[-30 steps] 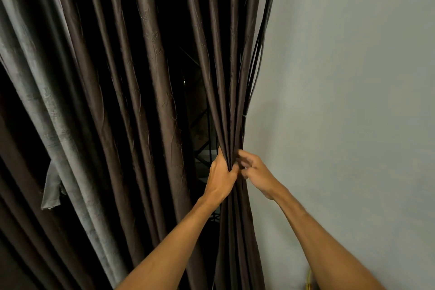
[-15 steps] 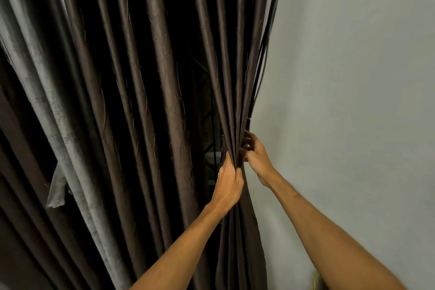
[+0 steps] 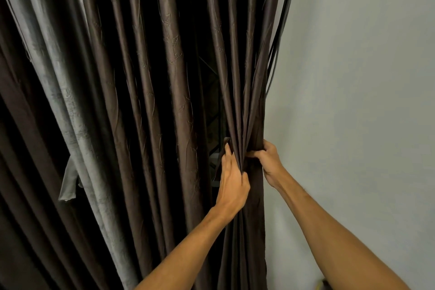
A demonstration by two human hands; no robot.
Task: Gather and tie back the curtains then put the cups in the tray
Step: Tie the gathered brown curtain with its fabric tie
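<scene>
A dark brown pleated curtain [image 3: 174,82] hangs across most of the view, its right folds bunched together near the wall. My left hand [image 3: 231,181] grips the gathered folds from the left, with a dark strip of fabric [image 3: 223,155] under its fingers. My right hand [image 3: 268,160] grips the same bunch from the right, fingers curled round it. No cups or tray are in sight.
A pale grey wall [image 3: 353,101] fills the right side. A lighter grey curtain panel [image 3: 61,106] hangs at the left with a loose grey tie-back strip [image 3: 68,181]. Thin dark cords [image 3: 281,37] run down the curtain's right edge. A dark gap shows behind the folds.
Both hands have shifted a little along the bunched folds. My right hand now wraps round the bunch from the wall side, and my left hand reaches further up with a fabric strip under its fingers.
</scene>
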